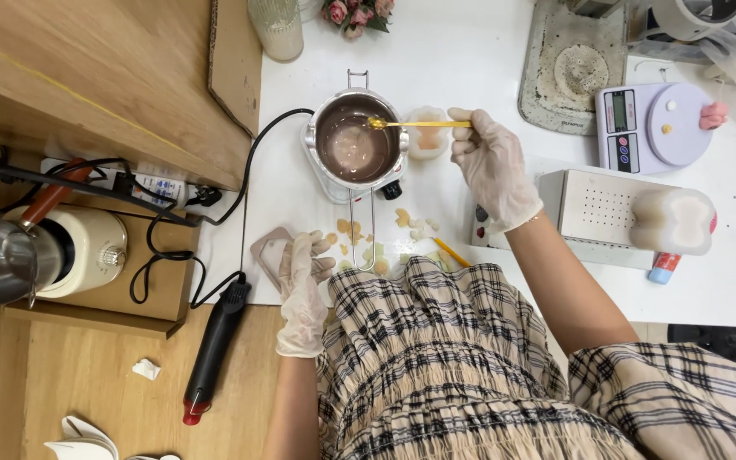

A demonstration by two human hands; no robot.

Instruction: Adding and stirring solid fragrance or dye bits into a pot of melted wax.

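Over the white worktop (470,51), the right hand (491,166) pinches a yellow spoon (419,124) by its handle, the bowl dipped at the rim of a small metal pot (355,140) of melted, cloudy liquid. The left hand (304,290) rests flat near the worktop's edge, its grip loose and empty, beside scattered pale chips (385,234). This looks like the stirring step; any lift of the spoon wants a level, slow wrist.
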